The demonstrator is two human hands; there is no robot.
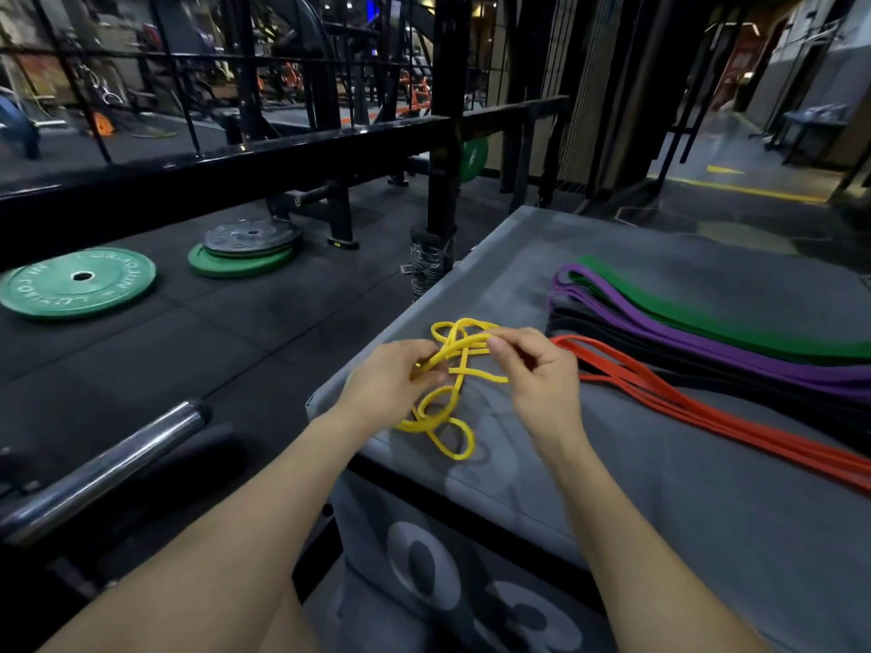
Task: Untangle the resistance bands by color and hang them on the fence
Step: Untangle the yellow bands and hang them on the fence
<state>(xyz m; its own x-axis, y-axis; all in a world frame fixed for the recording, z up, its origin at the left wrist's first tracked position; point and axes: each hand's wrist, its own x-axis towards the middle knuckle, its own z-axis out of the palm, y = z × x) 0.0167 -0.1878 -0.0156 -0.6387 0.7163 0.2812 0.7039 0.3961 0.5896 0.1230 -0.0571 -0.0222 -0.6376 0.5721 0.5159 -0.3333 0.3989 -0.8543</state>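
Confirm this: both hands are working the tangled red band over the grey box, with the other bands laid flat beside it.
Wrong colour. In the head view the left hand and right hand pinch the tangled yellow band over the grey box; the red band lies flat with the others.

Matt rubber bands [707, 332]; glossy metal bar [108, 468].

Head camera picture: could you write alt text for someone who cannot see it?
Two bare hands, left hand and right hand, pinch a tangled yellow band above a grey padded box in a gym. Red band, black, purple band and green band lie flat beside it; a black fence stands behind.
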